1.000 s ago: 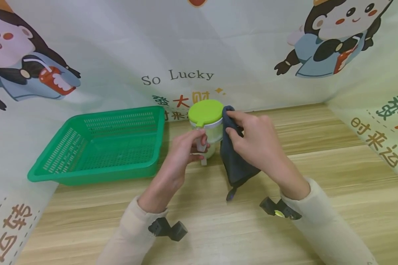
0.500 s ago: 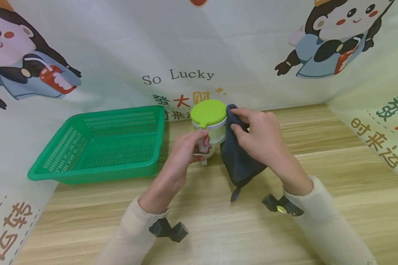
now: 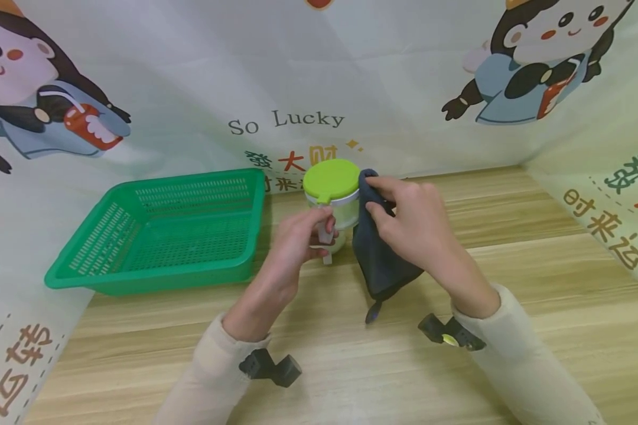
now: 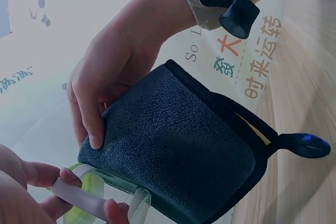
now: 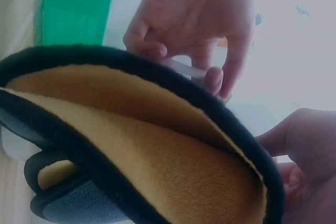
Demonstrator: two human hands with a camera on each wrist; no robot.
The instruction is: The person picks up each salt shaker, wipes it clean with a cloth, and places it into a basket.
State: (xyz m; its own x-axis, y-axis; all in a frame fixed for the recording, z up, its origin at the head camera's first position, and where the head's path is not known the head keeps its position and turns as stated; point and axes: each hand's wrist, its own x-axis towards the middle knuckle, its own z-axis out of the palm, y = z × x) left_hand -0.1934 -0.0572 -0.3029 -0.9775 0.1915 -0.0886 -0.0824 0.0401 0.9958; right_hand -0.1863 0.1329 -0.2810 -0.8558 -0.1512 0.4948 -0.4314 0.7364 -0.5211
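Note:
A clear jar [image 3: 345, 213] with a lime green lid [image 3: 332, 179] stands upright near the back wall. My left hand [image 3: 303, 236] curls its fingers round the jar's whitish handle [image 4: 84, 199]. On the jar's right side my right hand [image 3: 417, 221] pinches the top of a folded dark navy cloth [image 3: 380, 260] between thumb and fingers. The cloth lies against the jar's side and hangs down, its small loop at the bottom. In the right wrist view the cloth's tan inner side [image 5: 173, 150] shows. Part of the jar is hidden behind the cloth and my left hand.
A green perforated plastic basket [image 3: 186, 236] stands to the left of the jar. Underneath is a wood-grain table [image 3: 319, 366]. A white printed sheet [image 3: 393, 88] hangs behind and along both sides.
The cloth and my right hand shift slightly right, then back left, along with a small movement of the jar. My left hand keeps its hold on the handle throughout.

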